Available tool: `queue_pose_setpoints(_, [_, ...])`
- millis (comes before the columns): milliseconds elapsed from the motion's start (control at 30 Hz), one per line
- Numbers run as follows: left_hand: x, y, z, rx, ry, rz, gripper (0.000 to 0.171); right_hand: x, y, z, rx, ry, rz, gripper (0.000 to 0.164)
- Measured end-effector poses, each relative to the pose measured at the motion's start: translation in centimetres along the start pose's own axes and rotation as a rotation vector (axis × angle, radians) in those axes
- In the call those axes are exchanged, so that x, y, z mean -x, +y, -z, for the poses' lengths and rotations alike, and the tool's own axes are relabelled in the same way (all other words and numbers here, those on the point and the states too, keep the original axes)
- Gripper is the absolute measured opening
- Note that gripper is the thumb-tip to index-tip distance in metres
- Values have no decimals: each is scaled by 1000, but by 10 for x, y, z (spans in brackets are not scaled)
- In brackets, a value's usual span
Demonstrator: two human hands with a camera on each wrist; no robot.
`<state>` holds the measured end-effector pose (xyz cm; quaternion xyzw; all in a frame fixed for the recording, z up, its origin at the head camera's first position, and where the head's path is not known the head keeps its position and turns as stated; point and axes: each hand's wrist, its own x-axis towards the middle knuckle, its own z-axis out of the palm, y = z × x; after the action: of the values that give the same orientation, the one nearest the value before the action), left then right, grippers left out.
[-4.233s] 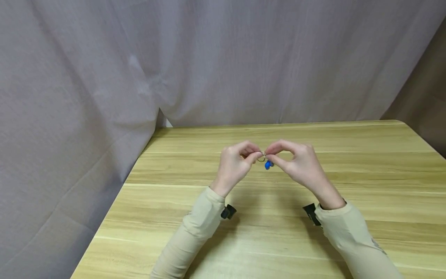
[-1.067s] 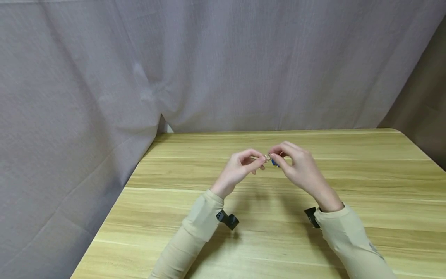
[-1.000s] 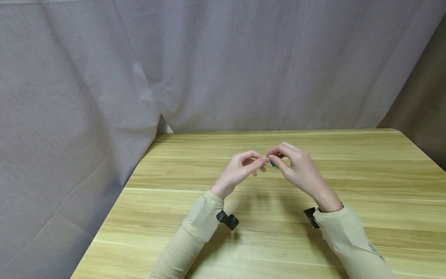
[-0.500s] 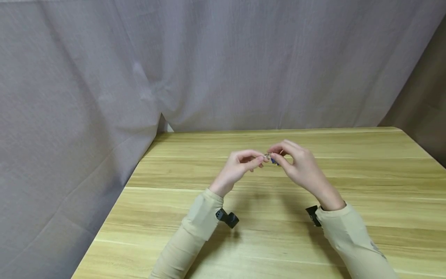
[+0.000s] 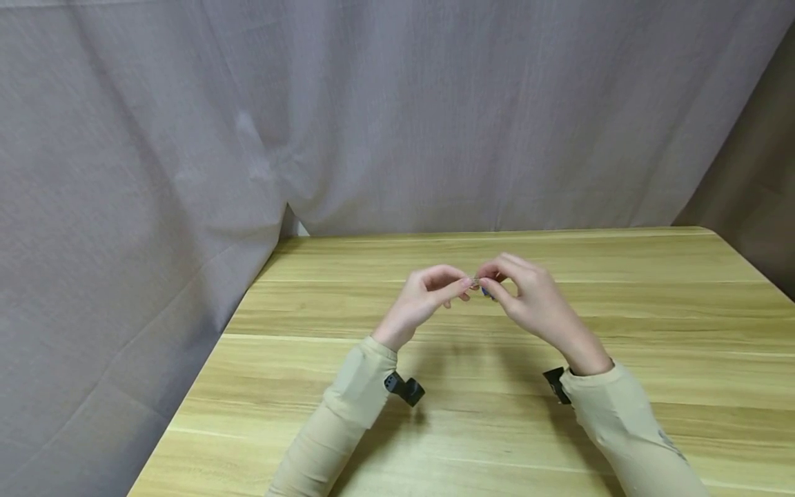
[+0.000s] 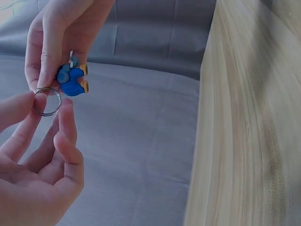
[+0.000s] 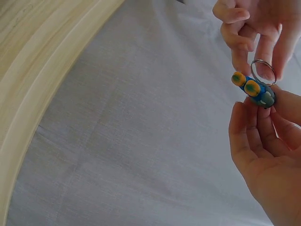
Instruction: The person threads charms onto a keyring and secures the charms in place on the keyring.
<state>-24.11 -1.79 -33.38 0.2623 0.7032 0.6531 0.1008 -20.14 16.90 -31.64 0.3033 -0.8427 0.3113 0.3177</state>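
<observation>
Over the table, both hands meet at a small keychain. Its thin metal split ring (image 6: 60, 102) shows best in the left wrist view. My left hand (image 5: 417, 301) pinches one side of that ring between thumb and finger, its other fingers loosely bent. With thumb and fingertips, my right hand (image 5: 530, 291) grips the keychain where the ring joins the blue figurine (image 6: 71, 82). The figurine has yellow-orange feet, seen end-on as two round knobs in the right wrist view. In the head view, the right thumb hides most of the figurine.
A light wood-grain table (image 5: 472, 428) lies under the hands. Grey cloth (image 5: 397, 117) hangs behind it and along its left side. Black wrist cameras (image 5: 406, 390) sit on both beige sleeves (image 5: 348, 407).
Since the earliest frame, the hands have shifted slightly and the figurine has gone from hanging below the fingers to partly behind the right thumb. During the last second the ring has turned slightly between the fingertips.
</observation>
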Motion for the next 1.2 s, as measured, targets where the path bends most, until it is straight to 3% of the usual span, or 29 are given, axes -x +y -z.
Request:
queue_pose_setpoints(267, [-2,-2,1,-6,29,-3,20,0,2,-1,-12,-17,-10,13])
queue_pose_setpoints(567, [-3,-3,1,73,47,2,19,0,1,-1,-17,-49,-32,14])
queue_pose_setpoints(867, [-1,-4,1,-42,-54,71,23,2,3,-6,43,-55,19,11])
queue_pose_setpoints(1200, [0,0,4,-19,-6,56,21,1,5,-6,25,-49,-11,12])
